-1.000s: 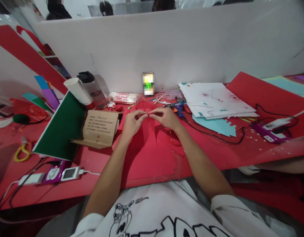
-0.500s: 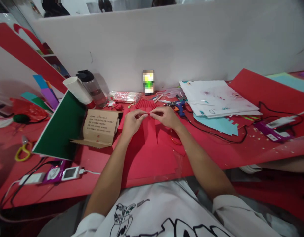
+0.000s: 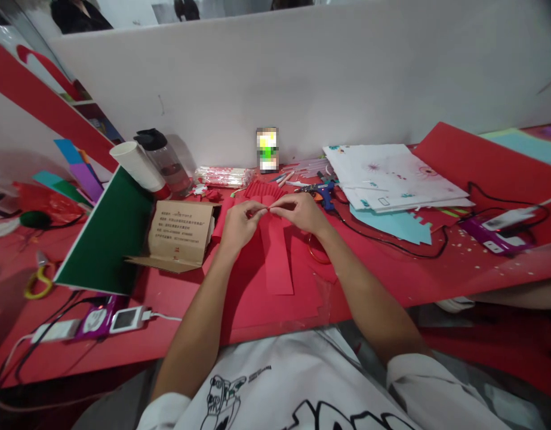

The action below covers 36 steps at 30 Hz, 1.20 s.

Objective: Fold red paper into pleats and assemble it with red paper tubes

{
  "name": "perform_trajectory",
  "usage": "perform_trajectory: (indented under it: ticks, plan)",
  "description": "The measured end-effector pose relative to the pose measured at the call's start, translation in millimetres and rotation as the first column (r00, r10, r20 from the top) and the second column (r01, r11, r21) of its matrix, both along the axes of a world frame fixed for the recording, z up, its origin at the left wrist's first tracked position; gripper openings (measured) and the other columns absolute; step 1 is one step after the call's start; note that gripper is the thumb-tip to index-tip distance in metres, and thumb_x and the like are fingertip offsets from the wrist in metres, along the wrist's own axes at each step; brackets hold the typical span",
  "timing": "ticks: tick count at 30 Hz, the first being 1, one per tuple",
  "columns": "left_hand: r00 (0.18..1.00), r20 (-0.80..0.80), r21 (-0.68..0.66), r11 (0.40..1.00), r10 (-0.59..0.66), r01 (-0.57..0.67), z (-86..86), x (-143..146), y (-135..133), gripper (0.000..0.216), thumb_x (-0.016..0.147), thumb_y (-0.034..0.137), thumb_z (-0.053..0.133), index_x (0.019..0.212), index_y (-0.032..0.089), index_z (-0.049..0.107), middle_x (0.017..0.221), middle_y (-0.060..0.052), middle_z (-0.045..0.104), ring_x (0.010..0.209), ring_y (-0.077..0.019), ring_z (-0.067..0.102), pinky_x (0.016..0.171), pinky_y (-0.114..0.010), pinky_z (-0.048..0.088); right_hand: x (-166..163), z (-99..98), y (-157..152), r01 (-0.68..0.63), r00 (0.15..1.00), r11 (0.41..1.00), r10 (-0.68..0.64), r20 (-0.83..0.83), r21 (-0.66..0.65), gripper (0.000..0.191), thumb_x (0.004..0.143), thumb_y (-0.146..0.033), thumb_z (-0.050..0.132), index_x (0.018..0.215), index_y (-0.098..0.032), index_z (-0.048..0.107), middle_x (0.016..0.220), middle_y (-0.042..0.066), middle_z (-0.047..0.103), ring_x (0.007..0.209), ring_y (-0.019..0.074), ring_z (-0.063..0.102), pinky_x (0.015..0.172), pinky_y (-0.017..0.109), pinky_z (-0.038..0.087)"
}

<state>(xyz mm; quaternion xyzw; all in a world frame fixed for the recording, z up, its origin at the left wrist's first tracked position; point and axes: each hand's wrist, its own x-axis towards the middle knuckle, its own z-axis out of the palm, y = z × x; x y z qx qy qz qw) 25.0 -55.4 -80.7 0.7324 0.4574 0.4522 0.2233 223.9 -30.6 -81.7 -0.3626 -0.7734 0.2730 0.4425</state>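
Observation:
Both hands meet at the middle of the table over a strip of red paper (image 3: 277, 260). My left hand (image 3: 243, 224) pinches the strip's upper end between thumb and fingertips. Opposite it, my right hand (image 3: 304, 212) pinches the same end, so the fingertips of the two hands nearly touch. The strip's free end hangs toward me over a larger red sheet (image 3: 243, 298). Just beyond the fingers lies pleated red paper (image 3: 261, 189). A blue glue gun (image 3: 322, 191) rests right of my right hand, and a round orange-red ring (image 3: 317, 251) lies below its wrist.
An open cardboard box (image 3: 179, 233) and a green board (image 3: 109, 239) stand at left, with a bottle (image 3: 168, 164) behind. Yellow-handled scissors (image 3: 39, 283) lie far left. White decorated sheets (image 3: 391, 176) lie at right, near a black cord (image 3: 391, 248). A phone (image 3: 267, 149) leans on the wall.
The strip's free end has swung down and lies flatter toward me, showing more of its length. Both hands keep their pinch in nearly the same place.

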Motion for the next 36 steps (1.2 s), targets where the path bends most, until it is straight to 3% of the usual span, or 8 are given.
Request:
perform_trajectory:
  ticks: [12, 18, 23, 28, 32, 36]
  plan:
    - [0.997, 0.08, -0.058, 0.998, 0.019, -0.014, 0.8, -5, 3, 0.018, 0.085, 0.033, 0.067, 0.082, 0.018, 0.076, 0.082, -0.004, 0.077, 0.074, -0.0184, 0.067, 0.072, -0.03, 0.05, 4, -2.5, 6, -0.028, 0.998, 0.996, 0.023, -0.051, -0.088, 0.018, 0.084, -0.035, 0.071, 0.086, -0.02, 0.081, 0.085, 0.006, 0.079, 0.078, 0.0206, 0.072, 0.076, 0.034, 0.055]
    - [0.999, 0.051, -0.029, 1.0, -0.008, 0.009, -0.4, -5, 5, 0.018, 0.089, 0.033, 0.061, 0.083, 0.017, 0.068, 0.075, -0.001, 0.069, 0.069, -0.0147, 0.06, 0.068, -0.027, 0.047, -3, 1.8, -2, -0.035, 0.999, 0.999, 0.034, -0.024, -0.019, 0.015, 0.086, -0.03, 0.065, 0.091, -0.019, 0.074, 0.086, 0.004, 0.075, 0.075, 0.0166, 0.066, 0.071, 0.029, 0.051]
    - [0.988, 0.125, -0.055, 0.994, -0.086, 0.093, -1.0, -2, 6, 0.021, 0.091, 0.037, 0.06, 0.083, 0.017, 0.065, 0.083, -0.003, 0.069, 0.077, -0.0148, 0.063, 0.075, -0.027, 0.049, -7, 3.3, -5, -0.065, 0.998, 0.997, 0.066, -0.011, 0.035, 0.01, 0.085, -0.023, 0.06, 0.09, -0.02, 0.069, 0.085, 0.002, 0.072, 0.073, 0.015, 0.063, 0.071, 0.027, 0.05]
    - [0.974, 0.218, -0.104, 0.991, -0.059, 0.084, -1.8, -1, 6, 0.02, 0.083, 0.037, 0.069, 0.087, 0.017, 0.069, 0.088, -0.004, 0.072, 0.078, -0.0153, 0.064, 0.074, -0.027, 0.051, -5, 2.4, -4, -0.049, 0.999, 0.997, 0.05, -0.016, 0.059, 0.015, 0.081, -0.016, 0.057, 0.089, -0.02, 0.07, 0.089, 0.003, 0.073, 0.078, 0.016, 0.065, 0.075, 0.029, 0.051]
    - [0.971, 0.238, -0.095, 0.994, -0.021, 0.045, -1.1, 0, 5, 0.019, 0.081, 0.034, 0.071, 0.09, 0.017, 0.07, 0.086, -0.004, 0.071, 0.073, -0.0142, 0.061, 0.068, -0.026, 0.049, -4, 2.7, -3, -0.088, 0.993, 0.996, 0.089, -0.08, 0.012, 0.016, 0.083, -0.02, 0.062, 0.095, -0.02, 0.072, 0.095, 0.004, 0.075, 0.087, 0.018, 0.068, 0.079, 0.031, 0.054]
    - [0.973, 0.23, -0.037, 0.999, -0.022, 0.031, 0.2, 2, 4, 0.018, 0.081, 0.034, 0.072, 0.089, 0.018, 0.071, 0.09, -0.005, 0.073, 0.078, -0.0153, 0.063, 0.074, -0.028, 0.052, -5, 3.4, -4, -0.132, 0.986, 0.99, 0.125, -0.107, -0.055, 0.025, 0.082, -0.032, 0.073, 0.104, -0.021, 0.072, 0.104, 0.006, 0.075, 0.092, 0.0192, 0.069, 0.084, 0.033, 0.055]
